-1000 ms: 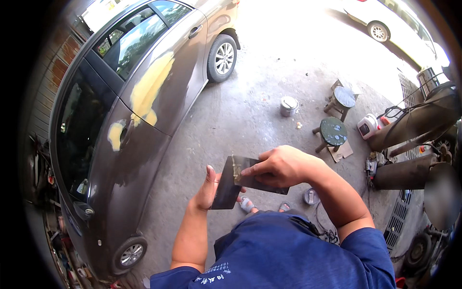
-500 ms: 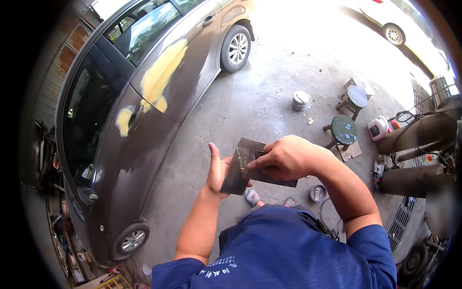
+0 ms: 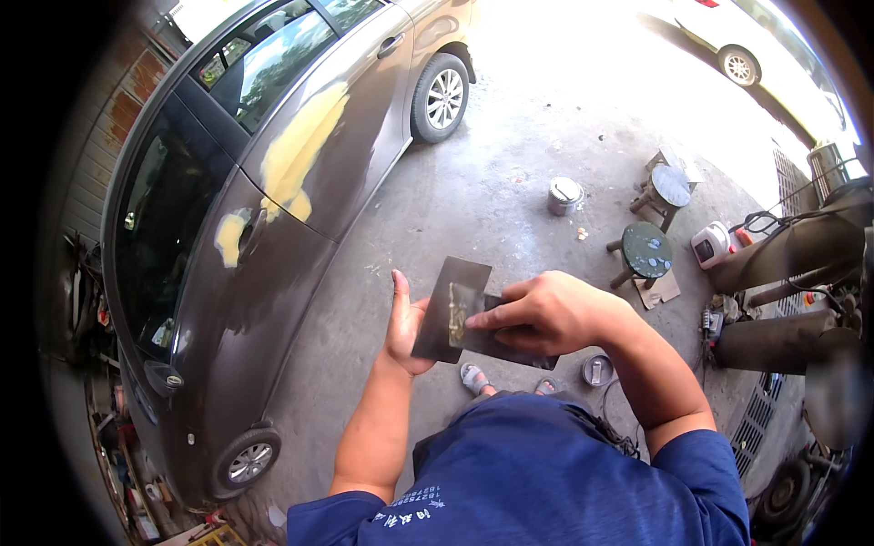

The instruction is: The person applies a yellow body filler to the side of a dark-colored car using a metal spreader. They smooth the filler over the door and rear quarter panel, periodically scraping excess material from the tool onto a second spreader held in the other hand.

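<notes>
Dark blue, the shirt (image 3: 546,473) is nearest. Before it, the left hand (image 3: 407,332) supports a dark plate (image 3: 437,314), thumb spread; its fingers are hidden, so I cannot tell its grip. The right hand (image 3: 543,314) has its grip pinching a second plate (image 3: 487,342), overlapping the first, with yellowish paste (image 3: 457,314) at the overlap. Farther off stand a green stool (image 3: 647,249), a brown car (image 3: 300,273) and a white car (image 3: 774,45).
</notes>
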A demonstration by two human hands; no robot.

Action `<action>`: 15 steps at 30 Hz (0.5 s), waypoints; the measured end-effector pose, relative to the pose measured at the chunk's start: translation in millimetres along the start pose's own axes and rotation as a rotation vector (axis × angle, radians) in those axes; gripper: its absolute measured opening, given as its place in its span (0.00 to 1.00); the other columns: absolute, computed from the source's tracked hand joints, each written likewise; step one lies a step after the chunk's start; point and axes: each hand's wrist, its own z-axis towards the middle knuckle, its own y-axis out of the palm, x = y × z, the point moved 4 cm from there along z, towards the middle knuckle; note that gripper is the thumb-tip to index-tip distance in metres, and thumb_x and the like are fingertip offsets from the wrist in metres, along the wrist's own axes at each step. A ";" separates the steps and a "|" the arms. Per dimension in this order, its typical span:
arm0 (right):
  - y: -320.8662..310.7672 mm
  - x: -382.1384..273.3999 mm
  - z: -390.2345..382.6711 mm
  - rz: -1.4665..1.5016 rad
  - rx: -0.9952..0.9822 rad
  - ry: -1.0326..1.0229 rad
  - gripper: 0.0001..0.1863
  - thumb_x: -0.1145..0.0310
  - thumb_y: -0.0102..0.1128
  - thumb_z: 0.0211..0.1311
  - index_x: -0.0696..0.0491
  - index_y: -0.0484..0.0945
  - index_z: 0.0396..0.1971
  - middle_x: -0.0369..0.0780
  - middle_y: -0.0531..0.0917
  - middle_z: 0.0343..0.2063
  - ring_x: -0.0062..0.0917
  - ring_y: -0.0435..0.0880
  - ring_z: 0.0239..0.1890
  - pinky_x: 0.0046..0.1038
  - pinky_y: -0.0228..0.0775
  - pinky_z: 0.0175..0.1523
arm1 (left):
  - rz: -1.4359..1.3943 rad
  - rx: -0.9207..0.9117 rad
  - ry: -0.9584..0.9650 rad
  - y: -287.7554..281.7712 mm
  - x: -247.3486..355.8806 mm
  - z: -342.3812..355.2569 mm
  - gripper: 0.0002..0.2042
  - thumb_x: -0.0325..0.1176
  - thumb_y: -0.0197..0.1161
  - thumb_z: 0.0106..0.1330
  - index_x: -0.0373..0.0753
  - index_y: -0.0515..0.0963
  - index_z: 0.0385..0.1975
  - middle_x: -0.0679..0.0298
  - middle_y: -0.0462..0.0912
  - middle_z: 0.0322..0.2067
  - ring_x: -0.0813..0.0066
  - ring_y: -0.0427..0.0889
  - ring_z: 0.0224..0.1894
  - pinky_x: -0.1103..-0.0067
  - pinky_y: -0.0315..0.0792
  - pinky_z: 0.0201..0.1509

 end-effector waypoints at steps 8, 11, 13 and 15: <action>-2.3 50.3 -50.1 0.147 0.587 0.417 0.30 0.71 0.60 0.57 0.56 0.63 0.61 0.53 0.80 0.42 0.49 0.80 0.45 0.41 0.72 0.46 | 0.068 0.193 0.296 -9.6 -1.2 9.0 0.13 0.28 0.56 0.68 0.37 0.72 0.51 0.63 0.79 0.48 0.72 0.78 0.50 0.71 0.75 0.54; 20.2 43.4 -47.3 0.108 0.663 0.250 0.25 0.81 0.58 0.55 0.56 0.70 0.55 0.51 0.79 0.45 0.42 0.82 0.45 0.33 0.75 0.47 | 0.106 0.277 0.376 0.5 -22.1 20.7 0.13 0.26 0.58 0.67 0.38 0.72 0.50 0.64 0.79 0.47 0.73 0.78 0.49 0.73 0.73 0.55; 32.9 30.9 -40.3 0.096 0.753 0.059 0.24 0.85 0.58 0.54 0.56 0.73 0.53 0.48 0.80 0.46 0.39 0.82 0.45 0.31 0.75 0.47 | 0.075 0.242 0.389 1.7 -34.2 25.5 0.13 0.27 0.58 0.67 0.38 0.72 0.50 0.64 0.79 0.46 0.73 0.78 0.49 0.73 0.73 0.54; 45.0 25.2 -39.1 0.112 0.749 -0.094 0.24 0.85 0.58 0.55 0.55 0.74 0.54 0.48 0.80 0.47 0.41 0.81 0.46 0.33 0.75 0.49 | 0.040 0.202 0.401 7.3 -42.2 31.5 0.13 0.27 0.59 0.67 0.38 0.72 0.50 0.64 0.79 0.46 0.73 0.77 0.48 0.74 0.72 0.53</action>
